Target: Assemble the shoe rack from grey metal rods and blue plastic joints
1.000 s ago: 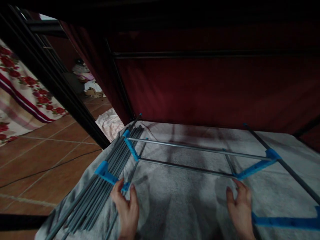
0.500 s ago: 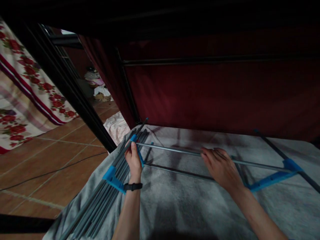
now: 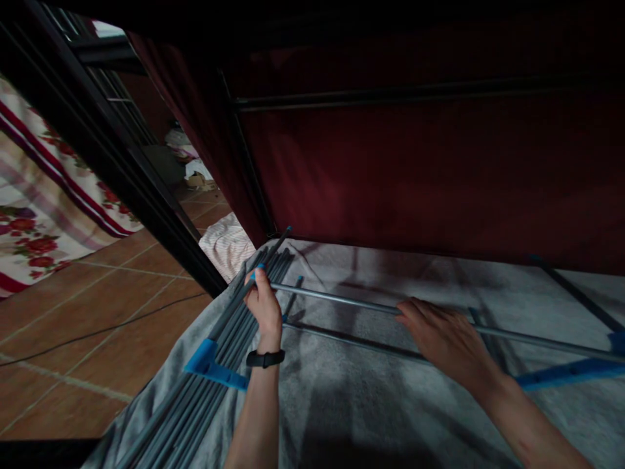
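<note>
A long grey metal tube (image 3: 336,298) runs across the view above the bed. My left hand (image 3: 265,305), with a black band on its wrist, is closed around the blue plastic connector (image 3: 259,268) at the tube's left end, thumb on top. My right hand (image 3: 442,329) is wrapped over the same tube farther right, palm down. Below it lies a second, parallel tube (image 3: 351,337). Blue brackets join the tubes to side poles: a left bracket (image 3: 215,369) beside my left wrist and a right bracket (image 3: 573,372) near the right edge.
A bundle of several grey tubes (image 3: 195,404) lies on the grey bed cover (image 3: 361,404) under the left side pole. A dark post (image 3: 122,143) stands at left, and a dark red curtain (image 3: 415,176) hangs behind. A cable (image 3: 112,330) crosses the tiled floor.
My view has shifted, putting the right bracket nearer the right edge. My left thumb covers more of the connector. Both hands keep hold of the frame.
</note>
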The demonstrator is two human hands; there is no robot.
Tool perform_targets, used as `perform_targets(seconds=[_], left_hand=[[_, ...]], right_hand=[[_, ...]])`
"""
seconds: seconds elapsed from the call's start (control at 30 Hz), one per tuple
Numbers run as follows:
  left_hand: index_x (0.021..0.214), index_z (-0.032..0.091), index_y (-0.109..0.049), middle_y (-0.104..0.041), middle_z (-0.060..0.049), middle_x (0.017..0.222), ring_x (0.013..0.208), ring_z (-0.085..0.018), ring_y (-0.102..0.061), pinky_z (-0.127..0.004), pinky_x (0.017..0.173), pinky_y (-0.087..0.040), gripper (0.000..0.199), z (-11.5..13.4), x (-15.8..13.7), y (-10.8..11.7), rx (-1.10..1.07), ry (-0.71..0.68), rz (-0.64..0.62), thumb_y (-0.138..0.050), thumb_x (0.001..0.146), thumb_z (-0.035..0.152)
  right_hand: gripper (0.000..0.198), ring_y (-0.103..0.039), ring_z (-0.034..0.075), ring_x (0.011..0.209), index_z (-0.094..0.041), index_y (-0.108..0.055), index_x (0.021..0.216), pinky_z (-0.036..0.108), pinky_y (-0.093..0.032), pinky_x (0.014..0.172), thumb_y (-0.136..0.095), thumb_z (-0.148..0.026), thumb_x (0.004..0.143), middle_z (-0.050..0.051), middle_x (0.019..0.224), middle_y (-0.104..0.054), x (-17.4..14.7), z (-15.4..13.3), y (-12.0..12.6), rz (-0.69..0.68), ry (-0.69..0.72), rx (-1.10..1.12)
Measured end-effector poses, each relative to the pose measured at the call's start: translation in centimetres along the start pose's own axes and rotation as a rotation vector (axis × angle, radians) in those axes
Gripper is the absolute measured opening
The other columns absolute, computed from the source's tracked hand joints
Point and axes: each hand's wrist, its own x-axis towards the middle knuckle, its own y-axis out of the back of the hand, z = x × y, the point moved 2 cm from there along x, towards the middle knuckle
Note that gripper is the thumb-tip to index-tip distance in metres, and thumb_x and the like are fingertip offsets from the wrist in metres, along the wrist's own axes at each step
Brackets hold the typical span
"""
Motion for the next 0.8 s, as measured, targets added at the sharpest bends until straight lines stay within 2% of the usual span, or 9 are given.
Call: perform_targets(seconds=[0.2, 0.5, 0.8], left_hand=[[0.071, 0.022, -0.052, -0.049, 0.003, 0.067, 0.071, -0.017, -0.049, -0.035, 0.079, -0.045, 0.046, -0.4, -0.2, -0.6, 0.005, -0.004, 0.106, -0.048, 0.093, 0.062], [0.072, 0.021, -0.054, -0.053, 0.001, 0.072, 0.073, -0.018, -0.048, -0.037, 0.08, -0.044, 0.05, -1.2, 0.0, -0.7, 0.075, -0.02, 0.129, -0.041, 0.098, 0.062], [0.068, 0.022, -0.051, -0.047, 0.002, 0.069, 0.069, -0.017, -0.045, -0.038, 0.079, -0.045, 0.054, -1.3, 0.1, -0.6, 0.138, -0.044, 0.136, -0.037, 0.1, 0.063]], right_hand=[[0.019, -0.068, 0.018, 0.066, -0.024, -0.056, 0.091, 0.034, -0.035, 0.059, -0.045, -0.02, 0.106, -0.001, 0.077, -0.067, 0.3, 0.3, 0.2, -0.063, 0.0, 0.066], [0.018, -0.068, 0.019, 0.062, -0.027, -0.054, 0.091, 0.034, -0.031, 0.057, -0.045, -0.024, 0.107, -0.003, 0.076, -0.069, 0.8, 0.6, 0.8, -0.176, -0.037, 0.13], [0.018, -0.069, 0.018, 0.069, -0.026, -0.059, 0.094, 0.032, -0.035, 0.062, -0.047, -0.024, 0.107, -0.002, 0.081, -0.072, 0.6, 0.4, 0.8, -0.141, -0.087, 0.166]])
